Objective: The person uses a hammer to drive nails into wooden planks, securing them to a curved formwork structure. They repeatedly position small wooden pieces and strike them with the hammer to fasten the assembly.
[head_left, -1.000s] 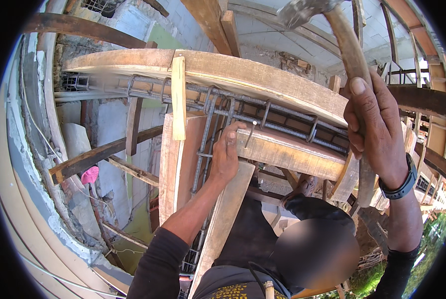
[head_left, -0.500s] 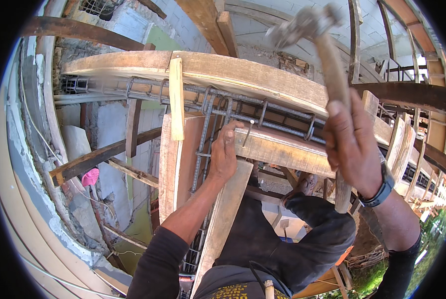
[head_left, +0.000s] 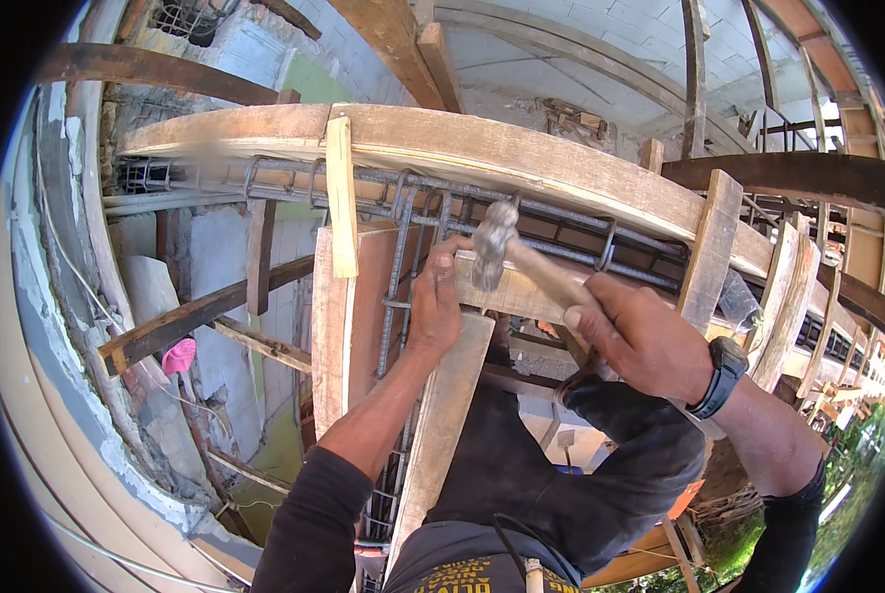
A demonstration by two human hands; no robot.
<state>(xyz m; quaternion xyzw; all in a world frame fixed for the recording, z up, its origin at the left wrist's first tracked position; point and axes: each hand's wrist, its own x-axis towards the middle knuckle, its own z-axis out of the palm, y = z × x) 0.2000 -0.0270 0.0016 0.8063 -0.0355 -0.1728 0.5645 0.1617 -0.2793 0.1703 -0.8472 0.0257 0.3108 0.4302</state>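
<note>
My right hand (head_left: 650, 331) is closed round the wooden handle of a hammer (head_left: 496, 242). The hammer's blurred metal head is at the left end of a short wooden board (head_left: 536, 298), over the spot where an upright nail showed earlier; the nail is now hidden. My left hand (head_left: 435, 304) grips that same end of the board, its fingers curled over the edge close beside the hammer head. Behind the board runs a cage of steel rebar (head_left: 608, 245), and another leg of rebar passes down to the left of my left hand.
A long plank (head_left: 521, 148) stretches across beyond the rebar. A pale wooden strip (head_left: 341, 198) bridges it and an upright board (head_left: 332, 336) at left. Another plank (head_left: 442, 415) lies by my left forearm. Dark beams (head_left: 788, 182) and a drop with rubble surround the formwork.
The hammer has swung down and left from its raised position to the board's end, and my right hand has come lower with it. My left hand stays at the board.
</note>
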